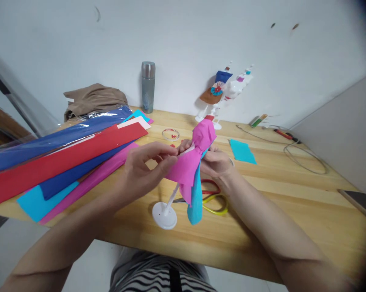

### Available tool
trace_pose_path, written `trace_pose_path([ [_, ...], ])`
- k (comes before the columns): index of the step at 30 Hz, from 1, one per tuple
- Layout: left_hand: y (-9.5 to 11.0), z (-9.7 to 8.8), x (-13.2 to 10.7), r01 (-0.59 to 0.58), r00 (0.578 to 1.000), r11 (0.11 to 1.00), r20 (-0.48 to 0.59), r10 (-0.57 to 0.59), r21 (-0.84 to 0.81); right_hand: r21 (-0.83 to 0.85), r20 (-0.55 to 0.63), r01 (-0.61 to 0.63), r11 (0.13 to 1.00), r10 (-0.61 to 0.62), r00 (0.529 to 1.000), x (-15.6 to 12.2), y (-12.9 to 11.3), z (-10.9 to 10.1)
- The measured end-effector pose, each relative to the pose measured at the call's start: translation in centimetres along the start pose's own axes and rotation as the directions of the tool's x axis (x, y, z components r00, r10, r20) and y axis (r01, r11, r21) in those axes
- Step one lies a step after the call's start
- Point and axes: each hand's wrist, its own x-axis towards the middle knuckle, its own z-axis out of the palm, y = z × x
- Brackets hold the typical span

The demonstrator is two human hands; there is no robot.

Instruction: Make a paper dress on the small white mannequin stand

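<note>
A small white mannequin on a stand (164, 215) is tilted above the wooden table (292, 211), wrapped in pink crepe paper (190, 160) over a blue layer (196, 200). My left hand (146, 162) pinches the pink paper and a white strip at the figure's waist. My right hand (216, 162) grips the figure from behind, partly hidden by the paper.
Long sheets of red, blue and pink crepe paper (64, 162) lie at the left. Scissors with red and yellow handles (215, 198) lie under my right wrist. A blue paper piece (242, 152), tape roll (171, 134), grey flask (148, 87), two dressed mannequins (222, 91) and cables (304, 156) sit farther back.
</note>
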Motion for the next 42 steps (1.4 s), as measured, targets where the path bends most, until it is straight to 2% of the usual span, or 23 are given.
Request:
trace_pose_path([
  [2, 0.1, -0.1, 0.3, 0.193, 0.981, 0.973, -0.009, -0.195, -0.123, -0.007, 0.007, 0.012, 1.000, -0.012, 1.000, -0.1, -0.3, 0.3],
  [5, 0.2, -0.4, 0.8, 0.370, 0.929, 0.877, 0.109, -0.354, -0.307, -0.016, 0.030, 0.025, 1.000, -0.025, 0.999, -0.3, -0.7, 0.9],
  [9, 0.8, -0.9, 1.3, 0.594, 0.804, 0.716, 0.284, -0.522, -0.366, -0.038, 0.063, 0.020, 0.999, -0.017, 0.998, -0.4, -1.2, 1.6],
  [11, 1.2, -1.0, 1.3, 0.654, 0.757, 0.666, 0.329, -0.565, -0.359, -0.052, 0.070, 0.012, 0.999, -0.009, 0.998, -0.5, -1.4, 1.8],
  [13, 1.5, -1.0, 1.3, 0.666, 0.745, 0.652, 0.353, -0.565, -0.363, -0.064, 0.070, 0.006, 0.998, -0.002, 0.998, -0.6, -1.4, 1.9],
  [14, 1.6, -0.9, 1.2, 0.657, 0.753, 0.657, 0.356, -0.553, -0.369, -0.069, 0.070, 0.006, 0.998, -0.001, 0.998, -0.6, -1.5, 2.0],
  [17, 2.0, -0.9, 1.1, 0.578, 0.814, 0.729, 0.320, -0.484, -0.366, -0.079, 0.065, 0.015, 0.997, -0.010, 0.998, -0.7, -1.5, 2.1],
  [20, 2.4, -0.9, 0.8, 0.414, 0.906, 0.876, 0.208, -0.369, -0.247, -0.086, 0.057, 0.023, 0.996, -0.018, 0.998, -0.7, -1.4, 2.2],
  [22, 2.6, -0.9, 0.4, 0.221, 0.971, 0.973, 0.109, -0.214, -0.061, -0.091, 0.051, 0.026, 0.996, -0.021, 0.998, -0.7, -1.4, 2.2],
  [23, 2.6, -0.8, 0.2, 0.088, 0.993, 0.995, 0.075, -0.092, 0.053, -0.093, 0.047, 0.027, 0.995, -0.022, 0.999, -0.7, -1.3, 2.3],
  [24, 2.6, -0.8, 0.0, -0.056, 0.997, 0.983, 0.062, 0.046, 0.175, -0.094, 0.044, 0.028, 0.995, -0.024, 0.999, -0.7, -1.3, 2.3],
  [25, 2.6, -0.8, -0.1, -0.202, 0.979, 0.936, 0.068, 0.190, 0.290, -0.096, 0.041, 0.028, 0.995, -0.024, 0.999, -0.7, -1.3, 2.3],
  [26, 2.6, -0.8, -0.3, -0.332, 0.942, 0.858, 0.097, 0.320, 0.392, -0.097, 0.039, 0.028, 0.995, -0.025, 0.999, -0.7, -1.3, 2.3],
  [28, 2.7, -0.9, -0.6, -0.519, 0.843, 0.669, 0.190, 0.503, 0.533, -0.099, 0.040, 0.027, 0.995, -0.023, 0.999, -0.8, -1.3, 2.4],
  [30, 3.0, -1.0, -0.9, -0.625, 0.754, 0.508, 0.288, 0.591, 0.594, -0.100, 0.046, 0.028, 0.995, -0.024, 0.999, -0.8, -1.4, 2.5],
  [32, 3.3, -1.0, -1.1, -0.686, 0.694, 0.402, 0.378, 0.613, 0.607, -0.104, 0.053, 0.031, 0.994, -0.026, 0.998, -0.9, -1.4, 2.5],
  [34, 3.3, -0.8, -1.4, -0.711, 0.658, 0.339, 0.413, 0.630, 0.616, -0.107, 0.053, 0.034, 0.994, -0.028, 0.998, -0.9, -1.4, 2.6],
  [38, 2.5, -0.1, -1.7, -0.714, 0.580, 0.236, 0.368, 0.727, 0.659, -0.108, 0.038, 0.032, 0.994, -0.028, 0.999, -0.9, -1.3, 2.6],
  [40, 2.3, 0.0, -1.7, -0.712, 0.578, 0.229, 0.368, 0.729, 0.664, -0.112, 0.031, 0.029, 0.993, -0.026, 0.999, -0.9, -1.3, 2.6],
  [42, 2.4, -0.1, -1.7, -0.698, 0.623, 0.312, 0.331, 0.709, 0.645, -0.116, 0.026, 0.028, 0.993, -0.025, 0.999, -0.9, -1.4, 2.6],
])
